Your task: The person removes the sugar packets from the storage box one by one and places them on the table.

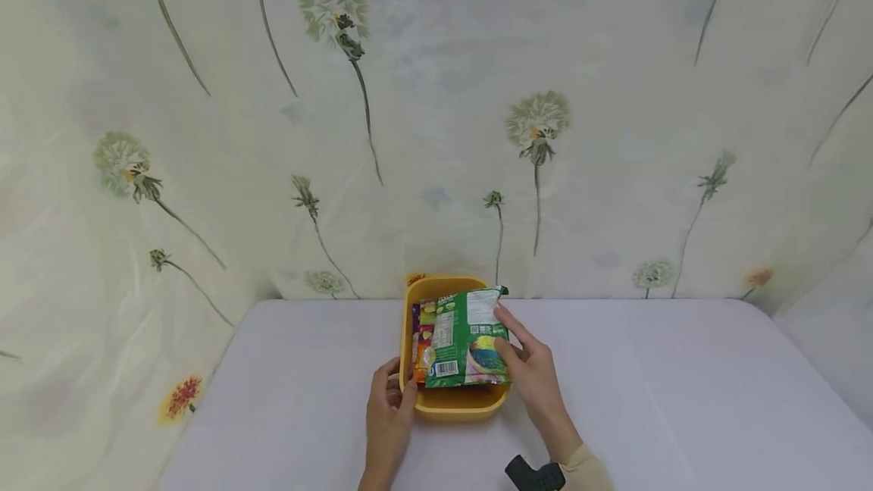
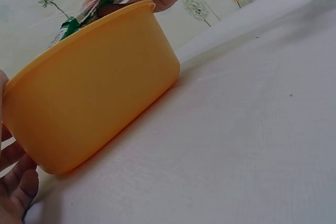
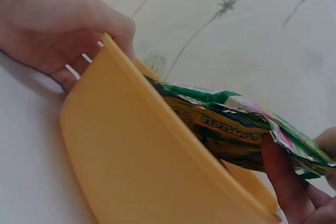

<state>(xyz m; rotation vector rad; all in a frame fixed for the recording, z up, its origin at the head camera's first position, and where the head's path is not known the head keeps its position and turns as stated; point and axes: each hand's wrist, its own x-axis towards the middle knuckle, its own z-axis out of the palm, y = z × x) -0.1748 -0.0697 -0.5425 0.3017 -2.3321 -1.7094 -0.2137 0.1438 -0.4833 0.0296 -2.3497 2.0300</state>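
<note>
A yellow plastic container (image 1: 458, 414) stands on the white table. My left hand (image 1: 392, 417) grips its left side, with the thumb at the rim and the fingers along the outer wall. A green printed packet (image 1: 455, 332) lies tilted over the container's opening, its barcode side up. My right hand (image 1: 535, 376) pinches the right edge of this packet, thumb on top and a finger beneath, as the right wrist view shows. Under the green packet, more colourful packets (image 1: 424, 336) in purple, red and orange show at the left; the rest of them is hidden.
White cloth (image 1: 655, 385) covers the table on both sides of the container. Behind the table's far edge hangs a pale curtain (image 1: 436, 112) printed with dandelions. A black device (image 1: 535, 474) sits by the right wrist, next to a beige sleeve (image 1: 588, 470).
</note>
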